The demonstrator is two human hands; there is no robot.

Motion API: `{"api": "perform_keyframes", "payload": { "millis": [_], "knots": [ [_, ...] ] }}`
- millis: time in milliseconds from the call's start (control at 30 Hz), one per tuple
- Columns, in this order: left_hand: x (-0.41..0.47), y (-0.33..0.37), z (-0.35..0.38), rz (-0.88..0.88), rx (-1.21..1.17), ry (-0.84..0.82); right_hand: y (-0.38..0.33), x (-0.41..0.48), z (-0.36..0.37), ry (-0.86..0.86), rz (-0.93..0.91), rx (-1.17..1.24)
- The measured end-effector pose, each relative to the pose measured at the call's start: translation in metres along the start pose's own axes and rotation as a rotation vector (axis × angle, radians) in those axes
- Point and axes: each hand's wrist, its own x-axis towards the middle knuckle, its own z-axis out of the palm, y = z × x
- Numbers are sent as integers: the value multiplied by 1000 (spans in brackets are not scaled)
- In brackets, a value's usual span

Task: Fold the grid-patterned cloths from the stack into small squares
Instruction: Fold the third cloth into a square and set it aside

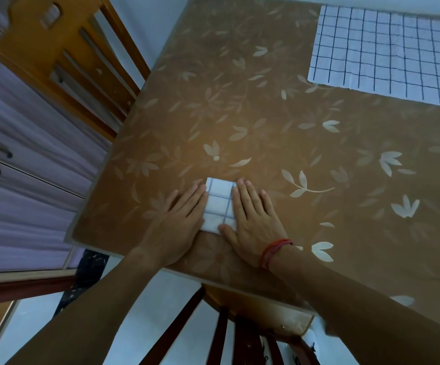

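Note:
A white cloth with a dark grid, folded into a small square [219, 204], lies near the table's front edge. My left hand [176, 222] lies flat with fingers stretched out, pressing on its left side. Pressing its right side is my right hand [253, 219], also flat, with red threads around the wrist. Both palms cover the cloth's side edges. At the far right of the table lies the stack of unfolded grid-patterned cloths [387, 51], spread flat, running out of view to the right.
The table [266, 122] has a brown cover with pale leaf prints. A wooden chair [63, 56] stands at its left side, another chair back [229, 335] below the front edge. Purple cabinet drawers [16, 180] are on the left.

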Motion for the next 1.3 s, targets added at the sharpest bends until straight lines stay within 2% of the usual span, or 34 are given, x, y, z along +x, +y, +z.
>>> {"api": "perform_keyframes", "payload": {
  "millis": [67,167,233,300,333,400,467,500,767,1300],
  "knots": [
    [1,4,-5,-22,-143,59,-1,-1,-4,-38,6,10],
    [10,14,-30,-365,-663,236,0,0,-18,-76,-15,111],
    [17,11,-41,-661,-930,300,3,1,-34,-10,23,356],
    [21,7,-48,-868,-1244,320,8,-1,-50,166,122,638],
    [22,7,-51,-933,-1380,309,11,-2,-56,193,221,769],
    [22,10,-55,-1000,-1524,259,13,-4,-62,134,510,1171],
    [22,15,-56,-1016,-1585,231,9,-5,-64,66,752,1550],
    [22,17,-56,-1019,-1603,229,8,-4,-65,50,805,1621],
    [21,22,-53,-1010,-1670,204,2,0,-67,-21,816,1691],
    [25,27,-57,-969,-1557,197,-3,-2,-65,4,893,1735]
  ]
}}
